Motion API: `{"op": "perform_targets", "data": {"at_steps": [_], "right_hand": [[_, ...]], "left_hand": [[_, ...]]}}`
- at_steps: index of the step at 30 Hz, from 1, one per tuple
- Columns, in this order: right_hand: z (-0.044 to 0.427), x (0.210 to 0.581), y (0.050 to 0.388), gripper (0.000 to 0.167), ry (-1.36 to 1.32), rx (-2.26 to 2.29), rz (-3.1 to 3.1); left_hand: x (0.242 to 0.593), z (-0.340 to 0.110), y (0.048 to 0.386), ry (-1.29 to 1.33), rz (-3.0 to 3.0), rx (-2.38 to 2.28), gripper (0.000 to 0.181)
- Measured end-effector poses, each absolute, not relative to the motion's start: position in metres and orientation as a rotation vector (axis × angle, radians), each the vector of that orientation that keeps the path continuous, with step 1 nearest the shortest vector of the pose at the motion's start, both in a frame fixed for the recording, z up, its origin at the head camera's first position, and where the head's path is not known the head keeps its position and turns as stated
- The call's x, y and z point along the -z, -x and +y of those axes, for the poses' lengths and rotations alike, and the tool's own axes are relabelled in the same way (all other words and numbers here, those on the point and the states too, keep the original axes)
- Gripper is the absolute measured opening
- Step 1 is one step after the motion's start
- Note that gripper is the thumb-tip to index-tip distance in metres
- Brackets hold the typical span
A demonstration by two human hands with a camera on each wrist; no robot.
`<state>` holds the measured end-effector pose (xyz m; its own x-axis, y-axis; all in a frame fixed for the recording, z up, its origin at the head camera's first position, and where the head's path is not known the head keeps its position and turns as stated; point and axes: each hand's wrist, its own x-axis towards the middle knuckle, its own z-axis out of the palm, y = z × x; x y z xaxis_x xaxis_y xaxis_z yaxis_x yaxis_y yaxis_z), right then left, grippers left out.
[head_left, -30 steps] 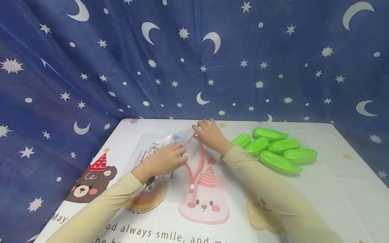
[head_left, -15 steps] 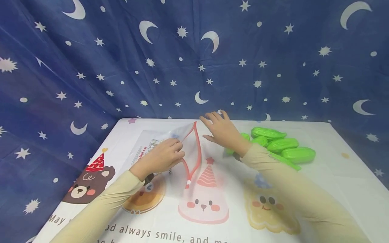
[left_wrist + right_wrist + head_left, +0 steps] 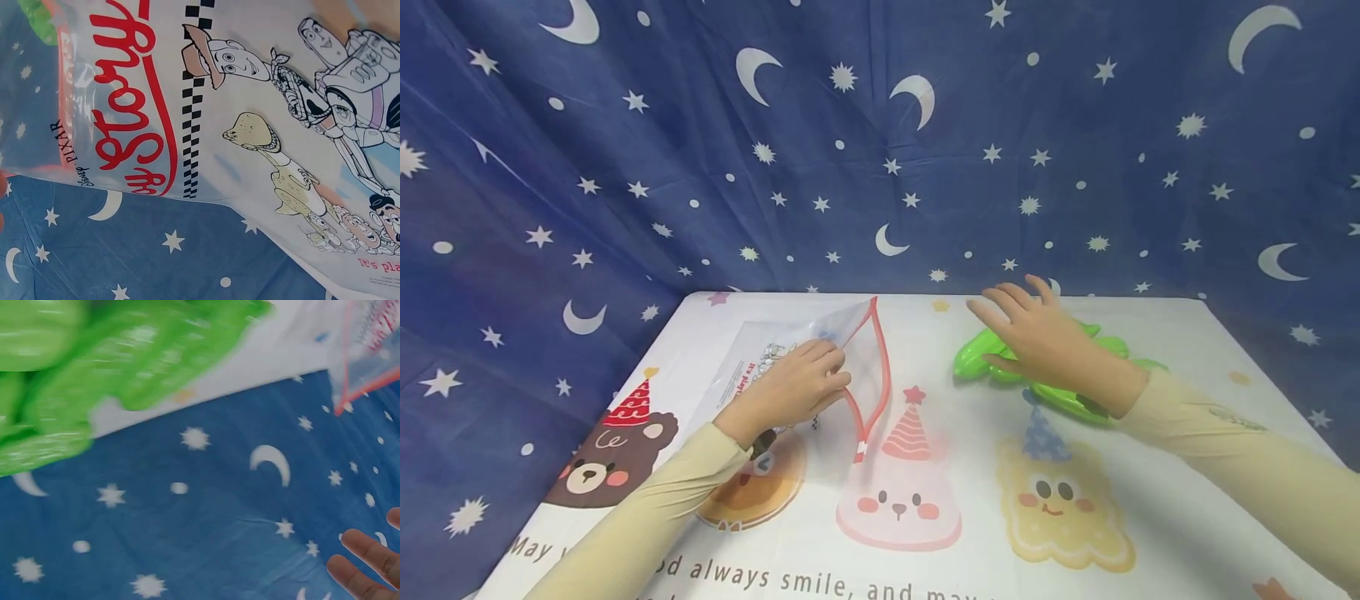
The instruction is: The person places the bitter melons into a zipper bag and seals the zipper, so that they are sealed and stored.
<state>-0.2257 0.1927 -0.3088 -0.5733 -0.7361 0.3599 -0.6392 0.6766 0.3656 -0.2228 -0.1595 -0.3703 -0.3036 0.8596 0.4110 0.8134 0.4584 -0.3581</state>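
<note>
In the head view my left hand (image 3: 793,387) grips the near side of a clear plastic zip bag (image 3: 883,358) by its red-edged mouth, which gapes toward the right. Cartoon figures and red lettering cover the bag (image 3: 140,119) in the left wrist view; only a sliver of fingertip shows there. My right hand (image 3: 1041,342) hovers with spread, straight fingers above several bright green, ridged, cucumber-like vegetables (image 3: 977,354), partly hiding them. The right wrist view has these green vegetables (image 3: 137,356) at upper left and spread fingers (image 3: 362,550) at lower right, holding nothing.
A white tablecloth (image 3: 925,575) printed with cartoon animals, food and lettering covers the table. Behind and to the left hangs a dark blue curtain (image 3: 820,167) with white moons and stars. The table's far edge runs just behind the bag and the vegetables.
My right hand has let go of the bag's far rim and moved right, over the green vegetables. The left hand keeps its grip on the bag, whose mouth stays spread.
</note>
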Motion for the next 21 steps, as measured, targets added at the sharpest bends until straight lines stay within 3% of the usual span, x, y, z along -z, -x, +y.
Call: {"op": "perform_targets", "data": {"at_steps": [21], "right_hand": [[0.287, 0.376, 0.210, 0.063, -1.124, 0.339, -2.468]], "left_hand": [[0.374, -0.160, 0.225, 1.382, -2.164, -0.110, 0.009]]}}
